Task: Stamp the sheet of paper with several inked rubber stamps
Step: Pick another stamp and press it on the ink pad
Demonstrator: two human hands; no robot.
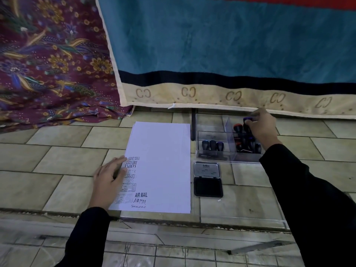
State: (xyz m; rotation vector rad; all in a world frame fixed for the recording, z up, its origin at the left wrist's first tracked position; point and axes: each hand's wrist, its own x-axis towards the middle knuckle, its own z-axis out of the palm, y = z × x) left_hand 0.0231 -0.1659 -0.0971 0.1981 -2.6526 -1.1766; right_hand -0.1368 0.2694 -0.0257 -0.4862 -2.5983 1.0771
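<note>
1. Sheet of paper [163,166] lies flat on the tiled counter [57,157], centre of frame, long side running away from the camera
2. Black stamp marks run down the paper's left margin: "SAMPLE", "AMENDED", "FAX OUT" upside down, two boxed forms, "AIR MAIL" twice near the lower edge, one line of script below that
3. Left hand [110,180], lower left of centre, palm down, fingers spread flat and wide on the paper's left edge, covering part of the stamped column; holds nothing
4. Right hand [261,128], upper right of centre, reaches into the clear plastic organiser [212,122]; fingertips closed around the blue-topped stamp [247,120]
5. Organiser sits just right of the paper's top half; its right compartment holds a crowd of dark-handled stamps [248,143], one with a red top [238,126]
6. Front-left compartment holds three more upright stamps [212,145], side by side
7. Ink pad [208,186] lies open just below the organiser, right of the paper; lid [206,169] folded back toward the organiser, black pad face up
8. Both sleeves black
9. Teal blanket [221,45] with beige border hangs across the top; maroon floral cloth [48,60] fills the upper left
</note>
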